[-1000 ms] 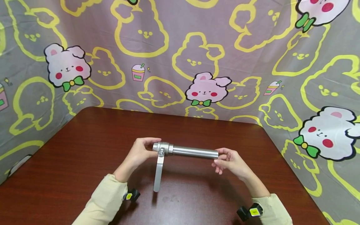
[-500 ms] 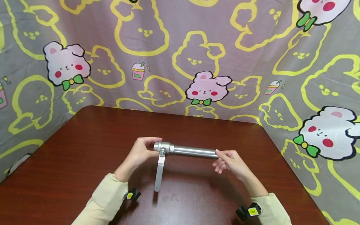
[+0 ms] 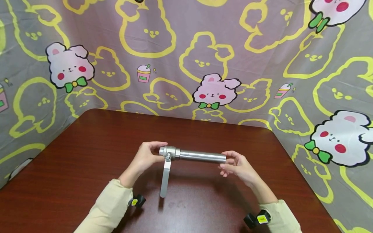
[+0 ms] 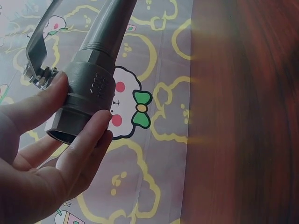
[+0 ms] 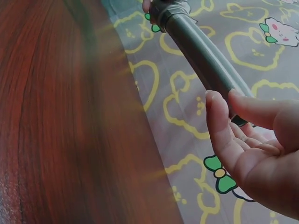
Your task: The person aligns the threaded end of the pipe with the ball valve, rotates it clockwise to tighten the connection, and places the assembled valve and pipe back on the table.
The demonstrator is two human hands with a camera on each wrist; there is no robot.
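Fingers (image 4: 84,140) of the left hand (image 3: 144,159) pinch the hexagonal valve end of a steel pipe (image 3: 201,156), held level above the worktop (image 3: 87,155) at frame centre, its flat lever (image 3: 164,178) hanging down. Right hand (image 3: 237,165) fingers curl round the pipe's other end.

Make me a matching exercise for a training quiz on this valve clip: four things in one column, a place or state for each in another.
Things:
1. left hand
2. right hand
3. flat lever handle
4. table

Places or states:
A. hangs down from the valve body
B. grips the valve body
C. dark red-brown wood, below everything
D. fingers at the pipe end

Pairs: 1-B, 2-D, 3-A, 4-C
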